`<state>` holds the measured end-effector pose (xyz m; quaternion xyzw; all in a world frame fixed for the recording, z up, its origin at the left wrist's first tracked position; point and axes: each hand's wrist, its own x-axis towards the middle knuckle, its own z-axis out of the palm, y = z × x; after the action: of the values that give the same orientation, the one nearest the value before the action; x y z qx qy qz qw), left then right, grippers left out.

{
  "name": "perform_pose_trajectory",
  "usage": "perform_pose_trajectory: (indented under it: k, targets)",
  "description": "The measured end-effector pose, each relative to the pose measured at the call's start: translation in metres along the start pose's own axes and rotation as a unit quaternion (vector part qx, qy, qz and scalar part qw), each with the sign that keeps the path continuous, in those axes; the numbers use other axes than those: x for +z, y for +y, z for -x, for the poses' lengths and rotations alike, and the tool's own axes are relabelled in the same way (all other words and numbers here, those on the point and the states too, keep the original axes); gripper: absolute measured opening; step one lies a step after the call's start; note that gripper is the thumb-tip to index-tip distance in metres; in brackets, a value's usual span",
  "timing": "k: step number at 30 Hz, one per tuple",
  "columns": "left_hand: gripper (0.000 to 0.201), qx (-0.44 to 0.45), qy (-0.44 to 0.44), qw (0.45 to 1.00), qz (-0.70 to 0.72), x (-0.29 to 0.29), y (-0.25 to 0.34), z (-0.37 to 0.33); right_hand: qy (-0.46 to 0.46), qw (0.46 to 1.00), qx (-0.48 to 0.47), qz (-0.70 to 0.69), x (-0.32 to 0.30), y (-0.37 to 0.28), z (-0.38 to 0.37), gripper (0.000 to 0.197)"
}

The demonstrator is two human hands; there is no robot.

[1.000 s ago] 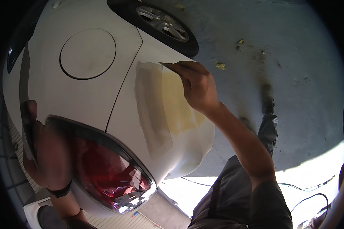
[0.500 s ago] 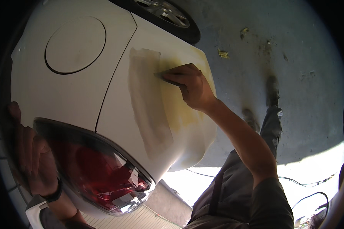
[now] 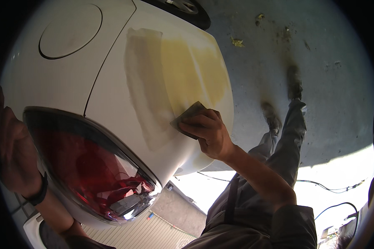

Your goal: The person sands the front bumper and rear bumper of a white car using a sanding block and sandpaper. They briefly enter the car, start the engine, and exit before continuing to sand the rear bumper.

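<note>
The white rear side panel [image 3: 108, 89] of a car lies before me. It carries a yellow patch [image 3: 187, 70] with a hazy grey strip [image 3: 143, 79] along its left side. My right hand [image 3: 214, 135] grips a thin, dark, square-edged pad [image 3: 192, 113] near the lower end of these patches. The pad's flat face shows, with my fingers bent over it; its exact kind is unclear. At the far left, in shadow, my left hand [image 3: 16, 157] rests by the car body with its fingers extended, beside the red tail light [image 3: 81, 159]. A dark band [image 3: 39, 191] circles that wrist.
A round fuel flap [image 3: 70, 33] is at upper left and a wheel [image 3: 183, 8] at the top. My legs [image 3: 286, 137] stand on the grey floor [image 3: 332, 112] at right. Dark cables [image 3: 326, 187] lie across sunlit ground. Yellowish scraps [image 3: 237, 42] dot the floor.
My right hand has moved down the panel with the pad, uncovering more of the yellow patch. The pad now shows its broad face. The car has shifted up and left in view.
</note>
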<state>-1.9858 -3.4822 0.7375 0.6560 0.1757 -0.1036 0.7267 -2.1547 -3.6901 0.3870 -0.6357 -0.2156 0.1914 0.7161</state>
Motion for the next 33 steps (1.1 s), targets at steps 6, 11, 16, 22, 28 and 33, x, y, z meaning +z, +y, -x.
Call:
perform_pose_trajectory:
  k: [6, 11, 16, 22, 28, 33]
  targets:
    - [0.041, -0.034, -0.052, 0.998, -0.019, -0.016, 0.007, -0.006, -0.019, 1.000, -0.006, 0.019, 0.004, -0.006, 0.026, 0.048]
    - [0.038, 0.181, -0.039, 0.590, -0.786, -0.031, 0.020, 0.022, -0.041, 0.999, -0.019, 0.000, -0.050, -0.020, -0.010, 0.045]
    - [0.043, 0.224, -0.061, 0.429, -0.873, -0.010, -0.008, 0.028, 0.166, 0.976, -0.134, 0.047, -0.093, -0.062, -0.091, 0.039]
    - [0.035, 0.151, 0.071, 0.847, -0.505, 0.013, -0.043, 0.015, 0.145, 0.941, -0.294, 0.081, -0.077, -0.133, -0.143, 0.035]
    - [0.034, 0.134, 0.099, 0.835, -0.524, 0.021, -0.044, 0.019, 0.102, 0.934, -0.317, 0.131, -0.062, -0.152, -0.151, 0.034]
    - [0.038, 0.227, 0.062, 0.566, -0.790, -0.015, -0.008, 0.020, -0.001, 0.964, -0.257, 0.075, -0.056, -0.143, -0.139, 0.028]
